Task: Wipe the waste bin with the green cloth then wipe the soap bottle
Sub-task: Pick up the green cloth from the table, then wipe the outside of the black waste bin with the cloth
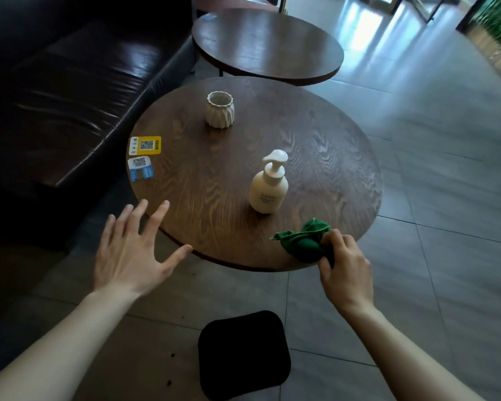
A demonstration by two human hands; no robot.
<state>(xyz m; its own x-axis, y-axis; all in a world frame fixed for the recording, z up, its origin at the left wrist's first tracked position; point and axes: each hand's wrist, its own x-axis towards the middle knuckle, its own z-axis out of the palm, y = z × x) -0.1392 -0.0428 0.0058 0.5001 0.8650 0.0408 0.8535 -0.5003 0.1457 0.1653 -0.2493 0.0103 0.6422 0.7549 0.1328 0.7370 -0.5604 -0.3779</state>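
Observation:
A small cream faceted waste bin (219, 110) stands upright at the far side of the round wooden table (330, 169). A cream pump soap bottle (269, 186) stands nearer, right of the table's middle. My right hand (344, 270) grips a bunched green cloth (302, 241) at the table's near right edge, just in front of the bottle. My left hand (133, 250) hovers with fingers spread over the table's near left edge, holding nothing.
Two QR code stickers (143, 156) lie on the table's left rim. A dark leather sofa (70, 96) lines the left side. A second round table (268, 44) stands beyond. A black stool seat (243, 355) sits on the tiled floor below me.

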